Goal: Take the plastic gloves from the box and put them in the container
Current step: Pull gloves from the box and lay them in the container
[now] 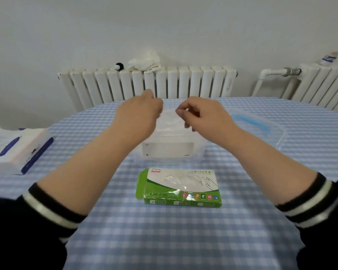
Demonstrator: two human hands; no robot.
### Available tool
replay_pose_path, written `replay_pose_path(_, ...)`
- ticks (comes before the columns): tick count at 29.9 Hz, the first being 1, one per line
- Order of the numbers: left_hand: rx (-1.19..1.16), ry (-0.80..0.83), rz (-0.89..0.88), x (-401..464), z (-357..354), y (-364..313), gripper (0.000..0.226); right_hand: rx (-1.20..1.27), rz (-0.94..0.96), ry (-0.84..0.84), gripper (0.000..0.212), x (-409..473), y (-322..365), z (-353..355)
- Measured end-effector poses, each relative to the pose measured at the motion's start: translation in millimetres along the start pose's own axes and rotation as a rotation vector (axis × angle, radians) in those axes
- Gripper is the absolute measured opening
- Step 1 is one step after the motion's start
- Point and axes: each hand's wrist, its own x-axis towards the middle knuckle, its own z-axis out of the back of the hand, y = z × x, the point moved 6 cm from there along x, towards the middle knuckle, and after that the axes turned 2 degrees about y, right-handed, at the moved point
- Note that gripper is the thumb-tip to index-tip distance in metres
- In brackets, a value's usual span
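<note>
Both hands are held up over the container (170,149), a clear plastic tub sat mid-desk with a white box-like thing seen through its front wall. A bit of thin clear plastic, looks like the gloves (169,118), is stretched between the two hands right above the container's opening. The left hand (142,115) is curled with the fingertips pinched on one edge of the film, and the right hand (201,114) is pinched on the other edge, thumb and forefinger closed on it, other fingers loosely bent. It's blurry there, so exactly how much film is held can't be told.

The box (180,189), green and white, is laid flat on the desk (164,240) just in front of the container, with more clear plastic seen at its top opening. A clear lid (261,127) with a blue rim is parked just right of the container. A tissue pack (18,149) is well off to the container's left. Behind the container, a radiator (148,82) is seen against the wall.
</note>
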Motion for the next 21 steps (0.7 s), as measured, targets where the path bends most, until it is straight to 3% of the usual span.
replay_pose_path(3, -0.307, -0.231, -0.013, -44.0, 3.3, -19.2, 0.012, 0.102, 0.035, 0.04, 0.007, -42.7, 1.0, -14.7)
replay_pose_path(5, -0.452, -0.223, -0.016, -68.5, -13.7, -29.7, 0.012, -0.029, -0.015, 0.175, 0.01, -60.8, -9.6, -34.6)
replay_pose_path(7, -0.543, -0.131, -0.025, -84.7, -40.2, -38.5, 0.02, -0.195, -0.051, 0.301, 0.017, -72.6, -23.2, -52.8)
replay_pose_path(9, -0.595, 0.056, -0.008, -94.5, -69.5, -42.9, 0.042, -0.228, -0.063, 0.385, 0.027, -79.4, -34.5, -65.8)
replay_pose_path(11, -0.602, 0.235, -0.007, -102.5, -92.4, -45.5, 0.066, -0.225, -0.071, 0.426, 0.032, -81.3, -40.4, -72.4)
replay_pose_path(14, -0.594, 0.324, -0.016, -107.2, -105.2, -47.1, 0.081, -0.233, -0.066, 0.417, 0.03, -78.2, -44.5, -76.9)
replay_pose_path(18, -0.604, 0.3, -0.003, -104.9, -104.0, -46.4, 0.067, -0.317, 0.012, 0.335, 0.017, -77.1, -41.5, -76.8)
replay_pose_path(21, -0.628, 0.284, -0.027, -104.4, -102.8, -47.5, 0.051, -0.412, 0.136, 0.256, 0.024, -80.7, -36.9, -78.4)
